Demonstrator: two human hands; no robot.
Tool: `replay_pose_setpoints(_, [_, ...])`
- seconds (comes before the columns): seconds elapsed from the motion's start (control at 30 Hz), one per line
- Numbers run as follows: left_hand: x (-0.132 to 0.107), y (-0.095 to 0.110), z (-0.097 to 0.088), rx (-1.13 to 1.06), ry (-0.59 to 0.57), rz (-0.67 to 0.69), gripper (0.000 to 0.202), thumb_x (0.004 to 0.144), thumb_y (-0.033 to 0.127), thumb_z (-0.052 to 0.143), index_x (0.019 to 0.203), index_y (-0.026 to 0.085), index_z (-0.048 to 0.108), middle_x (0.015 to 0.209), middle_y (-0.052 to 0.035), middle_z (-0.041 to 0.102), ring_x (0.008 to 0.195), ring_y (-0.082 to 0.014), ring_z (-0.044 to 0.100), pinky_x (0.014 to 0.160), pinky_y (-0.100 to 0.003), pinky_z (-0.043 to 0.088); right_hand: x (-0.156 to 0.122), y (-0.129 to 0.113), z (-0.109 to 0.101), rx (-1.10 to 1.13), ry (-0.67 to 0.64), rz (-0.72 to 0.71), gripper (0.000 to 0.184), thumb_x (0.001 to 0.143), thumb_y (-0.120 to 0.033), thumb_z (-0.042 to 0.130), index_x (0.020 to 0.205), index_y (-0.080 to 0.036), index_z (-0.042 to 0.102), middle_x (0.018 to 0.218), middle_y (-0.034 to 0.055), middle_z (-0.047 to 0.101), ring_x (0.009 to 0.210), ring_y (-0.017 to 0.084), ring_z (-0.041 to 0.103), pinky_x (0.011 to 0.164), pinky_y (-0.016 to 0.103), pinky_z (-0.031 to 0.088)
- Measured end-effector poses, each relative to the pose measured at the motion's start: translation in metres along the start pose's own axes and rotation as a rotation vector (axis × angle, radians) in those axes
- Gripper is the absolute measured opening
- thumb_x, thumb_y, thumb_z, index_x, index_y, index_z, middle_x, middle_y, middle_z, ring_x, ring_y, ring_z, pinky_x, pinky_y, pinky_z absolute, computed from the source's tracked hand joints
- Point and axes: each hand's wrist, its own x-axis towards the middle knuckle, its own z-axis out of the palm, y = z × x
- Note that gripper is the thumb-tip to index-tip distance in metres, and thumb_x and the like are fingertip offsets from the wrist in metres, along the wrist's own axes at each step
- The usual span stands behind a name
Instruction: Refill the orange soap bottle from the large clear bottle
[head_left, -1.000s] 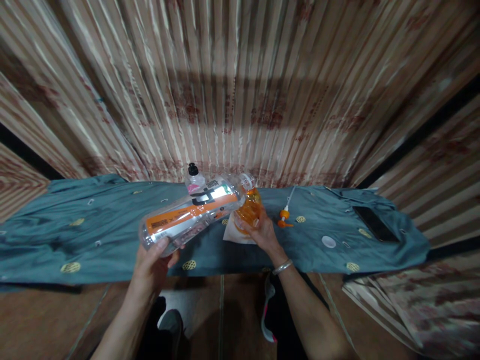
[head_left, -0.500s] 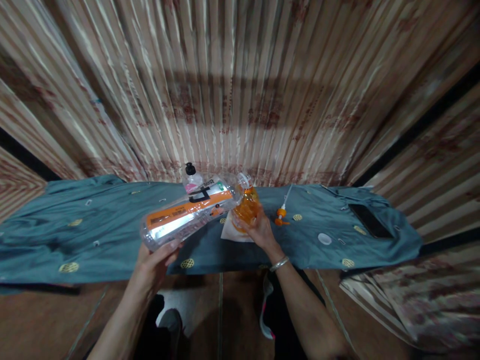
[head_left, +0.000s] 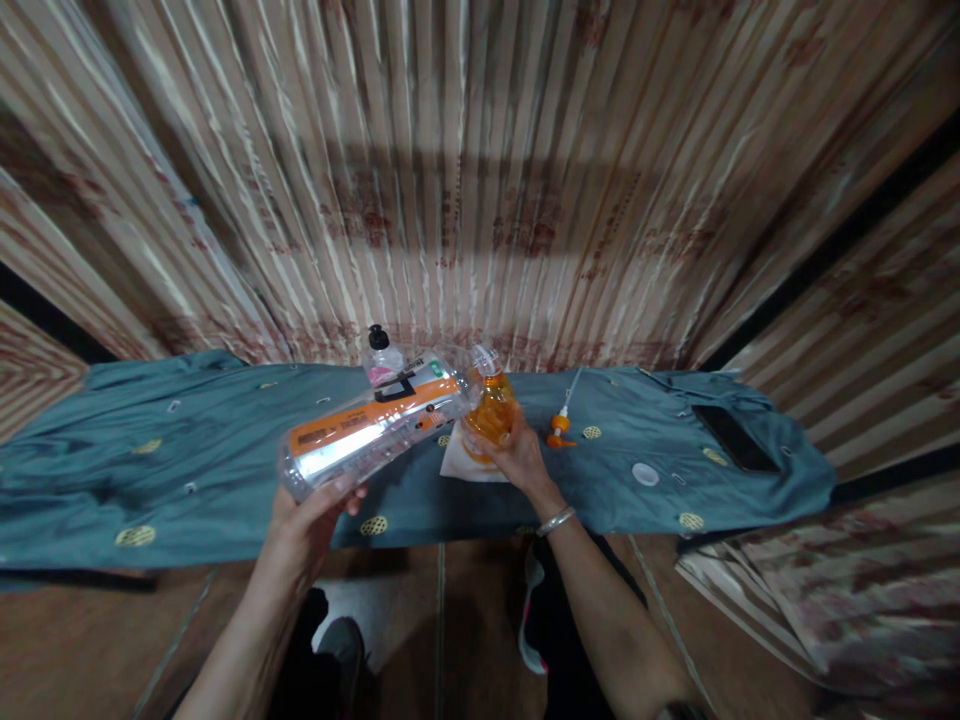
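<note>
My left hand (head_left: 307,520) grips the base of a large clear bottle with an orange label (head_left: 367,425), tipped almost flat with its neck at the mouth of a small bottle of orange liquid (head_left: 491,410). My right hand (head_left: 514,455) is wrapped round that small bottle, which stands on a white napkin (head_left: 457,465) on the blue-green cloth (head_left: 187,450). An orange pump head with its tube (head_left: 559,425) lies on the cloth just right of my right hand.
A small clear bottle with a black cap (head_left: 382,355) stands behind the large one. A white round lid (head_left: 645,474) and a dark phone (head_left: 735,438) lie on the cloth to the right. Striped curtains (head_left: 480,170) hang close behind. Brown floor lies below.
Both hands and the two bottles hold the same pose; the view has only drifted slightly, so everything sits a little higher and further left in the picture.
</note>
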Motion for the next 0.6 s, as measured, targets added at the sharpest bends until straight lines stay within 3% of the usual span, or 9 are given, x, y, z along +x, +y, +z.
replay_pose_setpoints(0.1, [-0.0002, -0.0008, -0.0021, 0.004, 0.008, -0.019, 0.071, 0.063, 0.042, 0.114, 0.125, 0.019, 0.089, 0.087, -0.0038, 0.088, 0.066, -0.0194, 0.078, 0.058, -0.026, 0.063, -0.0004, -0.0028, -0.0007, -0.022, -0.008, 0.02, 0.091, 0.081, -0.05, 0.109, 0.16, -0.026, 0.072, 0.142, 0.0132, 0.094, 0.136, 0.044, 0.091, 0.118, 0.062, 0.075])
replay_pose_setpoints(0.2, [-0.0003, -0.0018, -0.0031, -0.005, 0.029, -0.034, 0.075, 0.063, 0.043, 0.116, 0.129, 0.021, 0.09, 0.108, -0.0086, 0.095, 0.087, -0.0267, 0.089, 0.068, -0.029, 0.073, -0.001, -0.0033, 0.0, -0.017, -0.007, 0.024, 0.09, 0.081, -0.05, 0.109, 0.16, -0.026, 0.072, 0.141, 0.0129, 0.094, 0.136, 0.044, 0.092, 0.118, 0.063, 0.075])
replay_pose_setpoints(0.33, [-0.0004, -0.0033, -0.0029, -0.055, 0.053, -0.03, 0.076, 0.061, 0.042, 0.117, 0.131, 0.026, 0.09, 0.123, -0.0077, 0.096, 0.108, -0.0283, 0.09, 0.084, -0.03, 0.077, -0.0005, -0.0033, 0.0014, -0.005, -0.012, 0.021, 0.091, 0.081, -0.047, 0.109, 0.16, -0.027, 0.071, 0.143, 0.0126, 0.094, 0.137, 0.045, 0.091, 0.119, 0.064, 0.074])
replay_pose_setpoints(0.47, [0.0, -0.0055, -0.0047, -0.034, 0.05, -0.033, 0.079, 0.063, 0.04, 0.115, 0.136, 0.028, 0.088, 0.127, -0.0094, 0.096, 0.108, -0.0318, 0.091, 0.078, -0.034, 0.079, 0.0008, -0.0057, 0.002, 0.005, -0.003, 0.008, 0.091, 0.078, -0.046, 0.11, 0.158, -0.027, 0.072, 0.144, 0.0129, 0.093, 0.138, 0.044, 0.091, 0.121, 0.064, 0.073])
replay_pose_setpoints(0.6, [0.0017, -0.0068, -0.0073, -0.032, 0.06, -0.029, 0.08, 0.063, 0.039, 0.114, 0.137, 0.029, 0.087, 0.125, -0.0074, 0.095, 0.103, -0.0313, 0.091, 0.068, -0.03, 0.076, 0.0013, -0.0091, 0.0039, 0.016, 0.009, 0.024, 0.09, 0.077, -0.044, 0.111, 0.156, -0.028, 0.073, 0.142, 0.0128, 0.094, 0.136, 0.046, 0.091, 0.119, 0.066, 0.074])
